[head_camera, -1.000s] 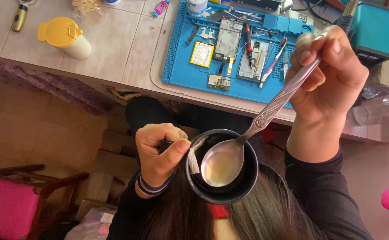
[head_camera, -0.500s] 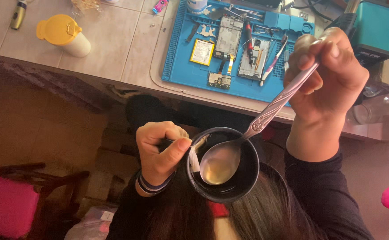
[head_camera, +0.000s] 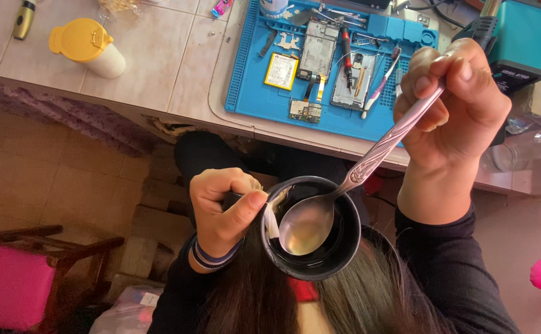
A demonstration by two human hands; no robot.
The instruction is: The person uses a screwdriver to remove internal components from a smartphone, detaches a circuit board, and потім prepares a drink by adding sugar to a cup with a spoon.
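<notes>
My left hand (head_camera: 224, 207) grips the handle of a dark mug (head_camera: 338, 260) held close below the camera, thumb pressed on the rim beside a white tea-bag tag (head_camera: 271, 221). My right hand (head_camera: 453, 105) pinches the end of a patterned metal spoon (head_camera: 369, 164). The spoon's bowl (head_camera: 306, 226) sits inside the mug, filled with pale liquid. Long dark hair hangs beneath the mug.
A tiled worktop (head_camera: 165, 55) carries a blue repair mat (head_camera: 252, 93) with a taken-apart phone (head_camera: 317, 49), a yellow battery (head_camera: 281, 71) and small tools. A yellow-lidded white bottle (head_camera: 88, 46) lies at left, a teal device (head_camera: 521, 40) at right. A pink chair (head_camera: 10, 287) stands lower left.
The spoon stays in the mug; my right hand has tilted its handle slightly and the bowl has shifted a little inside. My left hand keeps its grip.
</notes>
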